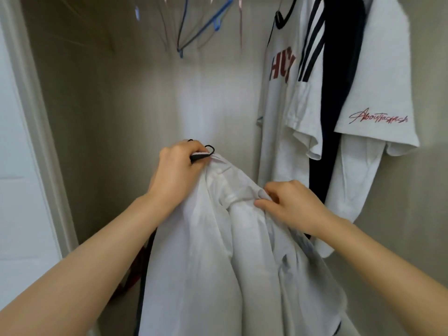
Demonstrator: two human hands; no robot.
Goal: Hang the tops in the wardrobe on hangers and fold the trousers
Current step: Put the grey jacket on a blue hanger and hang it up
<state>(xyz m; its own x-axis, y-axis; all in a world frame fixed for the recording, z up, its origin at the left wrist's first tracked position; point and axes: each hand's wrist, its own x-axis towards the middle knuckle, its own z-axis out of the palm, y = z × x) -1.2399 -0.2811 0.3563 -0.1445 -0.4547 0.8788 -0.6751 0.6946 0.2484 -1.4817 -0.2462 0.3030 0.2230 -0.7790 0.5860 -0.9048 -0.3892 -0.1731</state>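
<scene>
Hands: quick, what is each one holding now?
Left hand: grips the thin black hanger in the white cloth top.
Right hand: pinches that top's fabric.

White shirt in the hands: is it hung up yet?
Not yet. The left hand holds its black hanger low down; the right hand pinches the white shirt.

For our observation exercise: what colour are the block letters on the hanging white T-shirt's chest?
Dark red block letters, clearest in the head view.
</scene>
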